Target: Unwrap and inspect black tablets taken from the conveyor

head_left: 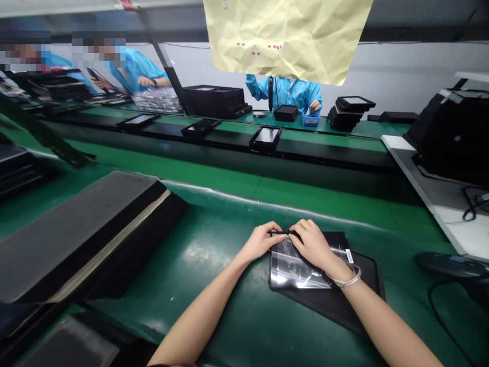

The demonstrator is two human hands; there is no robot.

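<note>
A flat glossy screen panel (298, 270) with a clear, shiny film over its face lies on a black tray (372, 265) on the green bench. A small white label (349, 256) is at the panel's right side. My left hand (263, 240) grips the panel's top edge near its left corner, with the thumb on the face. Close beside it, my right hand (311, 244) has its fingers curled over the same top edge and covers part of the panel. Both hands are closed; the exact spot under the fingertips is hidden.
Large black foam trays (84, 229) are stacked at the left. A dark corded device (451, 265) lies at the right, near a white shelf (439, 204). Framed screens (266, 136) sit on a conveyor ahead. Beyond it, people in blue (294, 94) work; yellow paper (286, 38) hangs above.
</note>
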